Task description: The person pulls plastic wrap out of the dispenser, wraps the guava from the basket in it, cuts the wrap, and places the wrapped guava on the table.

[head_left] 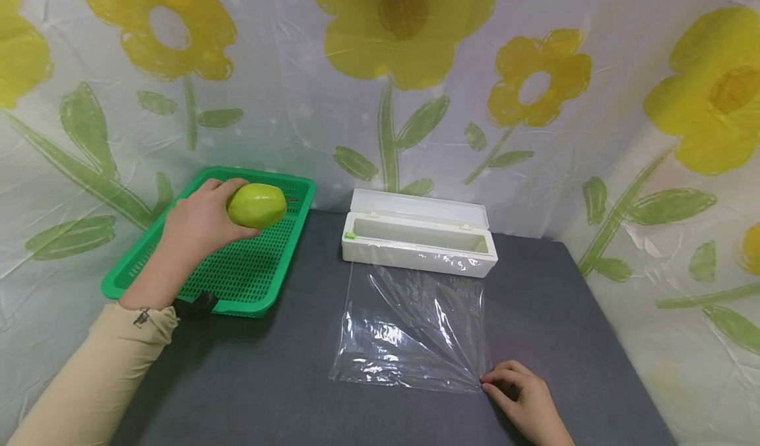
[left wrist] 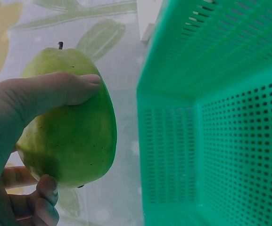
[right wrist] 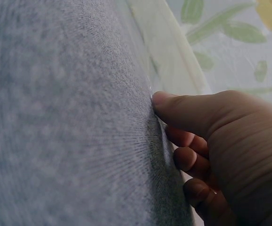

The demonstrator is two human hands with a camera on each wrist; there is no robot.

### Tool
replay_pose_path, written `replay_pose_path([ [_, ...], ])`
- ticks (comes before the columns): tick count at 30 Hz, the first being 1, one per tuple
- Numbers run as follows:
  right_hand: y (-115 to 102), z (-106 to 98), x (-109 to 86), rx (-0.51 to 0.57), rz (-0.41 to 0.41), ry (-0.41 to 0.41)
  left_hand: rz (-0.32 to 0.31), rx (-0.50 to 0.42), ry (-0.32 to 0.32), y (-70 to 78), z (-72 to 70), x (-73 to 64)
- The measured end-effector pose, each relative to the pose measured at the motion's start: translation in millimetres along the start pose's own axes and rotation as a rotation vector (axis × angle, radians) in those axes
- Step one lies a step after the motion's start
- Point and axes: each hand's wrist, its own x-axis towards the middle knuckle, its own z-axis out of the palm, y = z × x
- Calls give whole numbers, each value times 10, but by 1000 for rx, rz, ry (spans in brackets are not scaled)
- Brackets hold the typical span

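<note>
My left hand (head_left: 204,215) grips a green pear (head_left: 257,206) above a green plastic basket (head_left: 284,268). In the left wrist view the thumb lies across the pear (left wrist: 74,136), whose short dark stem points up, with the fingers curled under its lower end. At the front right, my right hand (head_left: 522,396) pinches a corner of clear plastic wrap (head_left: 410,327) between thumb and fingertips, close to the dark tabletop. The wrap runs from a white dispenser box (head_left: 415,256) and creases toward the pinched corner. In the right wrist view the thumb (right wrist: 187,108) meets the cloth-like surface.
The dispenser's lid (head_left: 418,207) stands tilted back against the flowered curtain (head_left: 285,103), which hangs behind and along both sides. A dark grey table (head_left: 285,380) carries everything. The basket sits at its left, and a dark strap (head_left: 196,304) shows at the left wrist.
</note>
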Motion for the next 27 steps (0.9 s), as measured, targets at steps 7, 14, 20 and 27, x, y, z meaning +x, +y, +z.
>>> replay_pose_path([
  [7, -1, -4, 0, -3, 12, -5, -15, -24, 8, 89, 12, -57],
  [14, 2, 0, 2, 3, -8, 4, -27, -32, 8, 178, 28, -71],
  [20, 12, 4, 1, -2, -1, -2, -26, -33, 13, 236, 49, -85],
  [27, 0, -2, 4, -11, 11, -4, -18, -45, 34, 282, 93, -134],
])
